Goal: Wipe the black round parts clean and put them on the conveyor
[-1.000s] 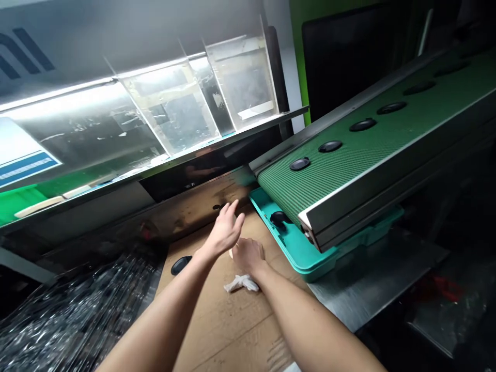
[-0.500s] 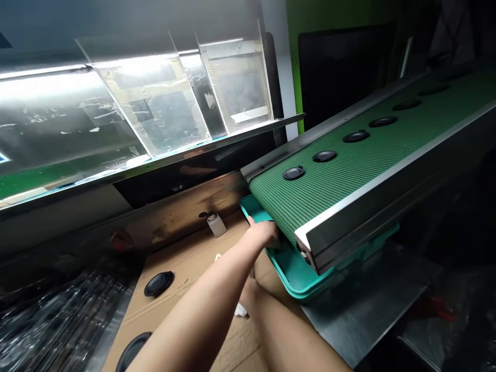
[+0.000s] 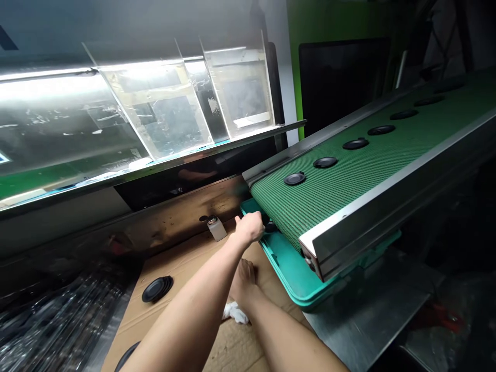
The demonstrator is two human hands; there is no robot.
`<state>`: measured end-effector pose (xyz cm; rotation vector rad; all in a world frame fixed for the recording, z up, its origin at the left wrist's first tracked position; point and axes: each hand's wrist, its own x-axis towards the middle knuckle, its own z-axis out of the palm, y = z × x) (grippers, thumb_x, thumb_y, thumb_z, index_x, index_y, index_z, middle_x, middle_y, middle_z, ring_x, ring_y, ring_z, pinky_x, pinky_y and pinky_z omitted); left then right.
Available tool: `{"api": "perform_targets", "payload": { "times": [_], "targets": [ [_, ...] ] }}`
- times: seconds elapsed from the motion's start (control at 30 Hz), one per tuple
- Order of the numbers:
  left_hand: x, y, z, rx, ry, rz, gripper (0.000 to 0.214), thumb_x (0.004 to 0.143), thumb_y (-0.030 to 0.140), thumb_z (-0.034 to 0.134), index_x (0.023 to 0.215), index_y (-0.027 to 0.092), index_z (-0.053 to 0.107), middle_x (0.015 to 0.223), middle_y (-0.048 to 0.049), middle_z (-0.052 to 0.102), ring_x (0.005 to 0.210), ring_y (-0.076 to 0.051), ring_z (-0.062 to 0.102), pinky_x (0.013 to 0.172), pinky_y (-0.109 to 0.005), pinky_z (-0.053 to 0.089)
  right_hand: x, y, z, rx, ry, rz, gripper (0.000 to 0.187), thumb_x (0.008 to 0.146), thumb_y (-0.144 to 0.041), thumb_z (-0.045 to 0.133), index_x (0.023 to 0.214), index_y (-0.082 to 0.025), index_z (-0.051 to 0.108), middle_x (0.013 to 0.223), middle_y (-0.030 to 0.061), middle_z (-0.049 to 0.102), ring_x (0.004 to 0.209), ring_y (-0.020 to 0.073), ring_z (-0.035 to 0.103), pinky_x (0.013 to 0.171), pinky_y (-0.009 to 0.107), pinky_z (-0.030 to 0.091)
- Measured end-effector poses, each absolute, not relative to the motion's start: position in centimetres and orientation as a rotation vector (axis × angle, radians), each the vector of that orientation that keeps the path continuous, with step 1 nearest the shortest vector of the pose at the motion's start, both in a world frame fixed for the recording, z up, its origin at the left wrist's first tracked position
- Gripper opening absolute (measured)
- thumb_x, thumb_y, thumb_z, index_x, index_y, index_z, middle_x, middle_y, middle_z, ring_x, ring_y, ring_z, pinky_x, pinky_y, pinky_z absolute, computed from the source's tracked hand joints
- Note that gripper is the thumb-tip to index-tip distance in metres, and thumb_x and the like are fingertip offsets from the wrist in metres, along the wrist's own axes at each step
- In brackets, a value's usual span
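My left hand reaches forward to the near left corner of a teal tray that sits under the end of a green conveyor belt. Its fingers are curled round a black round part at the tray's edge. My right hand rests lower down on a sheet of brown cardboard, partly behind my left forearm, so its fingers do not show. A crumpled white cloth lies beside my right wrist.
Several black discs ride in a row on the belt. A small stack of black discs and a small white bottle stand on the cardboard. Clear plastic dividers sit on a shelf above; shiny plastic wrap lies left, a metal tabletop right.
My left hand went from open above the cardboard forward to the tray and closed there, then drew back slightly. My right hand stayed low on the cardboard. The belt's discs moved along.
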<state>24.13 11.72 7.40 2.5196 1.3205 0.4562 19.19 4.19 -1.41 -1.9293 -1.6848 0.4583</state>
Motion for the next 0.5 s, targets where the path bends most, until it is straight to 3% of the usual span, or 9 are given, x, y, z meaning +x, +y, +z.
{"api": "perform_targets", "payload": {
  "times": [0.17, 0.33, 0.5],
  "targets": [
    [18.2, 10.3, 7.9, 2.256, 1.336, 0.766, 0.032, 0.091, 0.033, 0.036, 0.090, 0.013, 0.062, 0.091, -0.0167, 0.069, 0.091, -0.027, 0.065, 0.085, -0.041, 0.046, 18.7, 4.3, -1.5, -1.911, -1.643, 0.290, 0.033, 0.090, -0.030, 0.038, 0.093, -0.015, 0.068, 0.088, 0.0150, 0.071, 0.083, 0.0270, 0.067, 0.073, 0.036, 0.048],
    [8.1, 5.1, 4.1, 1.183, 0.874, 0.926, 0.029, 0.081, 0.032, 0.063, 0.099, 0.010, 0.062, 0.093, -0.0157, 0.070, 0.082, -0.021, 0.068, 0.080, -0.034, 0.052, 18.7, 4.3, -1.7, -1.960, -1.677, 0.364, 0.034, 0.090, -0.039, 0.041, 0.096, -0.021, 0.068, 0.090, 0.0118, 0.071, 0.084, 0.0237, 0.067, 0.072, 0.032, 0.046],
    [1.2, 2.4, -0.3, 0.837, 0.901, 1.055, 0.026, 0.075, 0.018, 0.069, 0.100, 0.015, 0.063, 0.100, -0.0106, 0.069, 0.083, -0.018, 0.068, 0.071, -0.027, 0.054, 18.1, 4.2, -2.1, -2.027, -1.687, 0.241, 0.046, 0.094, -0.048, 0.032, 0.097, -0.021, 0.069, 0.088, 0.0123, 0.071, 0.086, 0.0235, 0.066, 0.074, 0.032, 0.044]
  ]
}}
